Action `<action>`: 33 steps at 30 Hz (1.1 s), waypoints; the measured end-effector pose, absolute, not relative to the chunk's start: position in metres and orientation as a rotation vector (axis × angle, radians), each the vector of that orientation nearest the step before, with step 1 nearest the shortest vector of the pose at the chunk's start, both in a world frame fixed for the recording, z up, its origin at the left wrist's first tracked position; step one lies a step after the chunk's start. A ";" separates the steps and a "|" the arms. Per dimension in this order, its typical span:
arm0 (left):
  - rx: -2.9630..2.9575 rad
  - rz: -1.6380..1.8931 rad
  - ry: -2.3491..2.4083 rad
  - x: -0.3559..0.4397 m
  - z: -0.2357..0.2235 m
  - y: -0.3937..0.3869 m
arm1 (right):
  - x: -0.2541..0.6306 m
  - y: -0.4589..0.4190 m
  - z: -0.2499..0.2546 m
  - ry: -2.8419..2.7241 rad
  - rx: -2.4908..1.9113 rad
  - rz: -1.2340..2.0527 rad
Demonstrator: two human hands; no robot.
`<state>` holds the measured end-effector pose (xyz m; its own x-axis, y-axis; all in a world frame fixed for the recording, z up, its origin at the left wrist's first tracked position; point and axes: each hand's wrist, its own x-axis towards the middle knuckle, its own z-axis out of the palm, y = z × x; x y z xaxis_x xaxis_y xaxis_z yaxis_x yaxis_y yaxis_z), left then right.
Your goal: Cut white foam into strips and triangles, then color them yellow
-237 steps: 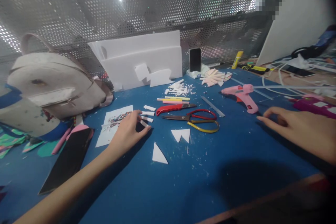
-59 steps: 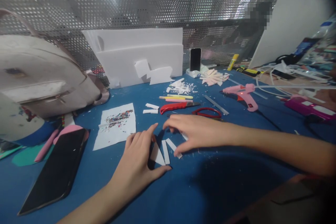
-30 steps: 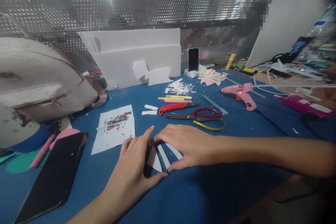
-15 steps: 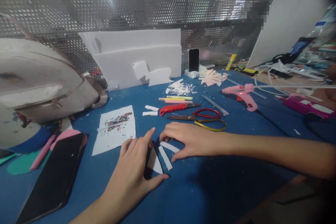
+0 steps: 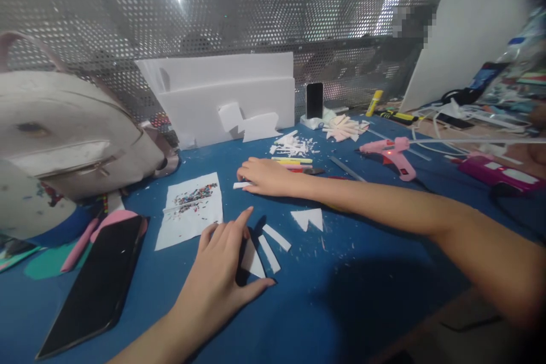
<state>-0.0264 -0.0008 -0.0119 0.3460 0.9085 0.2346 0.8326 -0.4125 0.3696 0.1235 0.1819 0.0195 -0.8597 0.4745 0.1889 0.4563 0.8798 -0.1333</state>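
Observation:
My left hand rests on the blue table with thumb and fingers spread around a white triangular piece, which the hand partly covers. Just right of it lie two narrow white strips, angled apart. My right hand reaches across to the far side, fingers bent and thumb against a short white strip; its fingertips partly hide that strip. Under the right forearm, the red-handled cutter and the scissors are mostly hidden. A notched white piece lies nearer, below the forearm.
White paper with colourful bits lies left, by a black phone and a backpack. White scraps, a pink glue gun and a propped phone are farther back. White boards lean against the perforated panel.
My right hand has moved away and leftward from the two near strips to the far short strips, uncovering the notched piece. My left hand stays nearly still.

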 end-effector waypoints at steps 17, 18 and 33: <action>2.414 0.589 1.575 -0.026 -0.011 0.000 | 0.197 0.100 0.037 -2.872 -0.874 0.497; 2.410 0.585 1.580 -0.026 -0.011 0.000 | 0.199 0.098 0.037 -2.873 -0.883 0.517; 2.420 0.600 1.579 -0.027 -0.011 0.000 | 0.176 0.140 0.042 -2.831 -0.730 0.183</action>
<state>-0.0266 -0.0002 -0.0114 0.3505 0.9080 0.2296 0.8312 -0.4146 0.3705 0.1757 0.1403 0.0423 -0.8547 0.4895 0.1730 0.4632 0.8694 -0.1719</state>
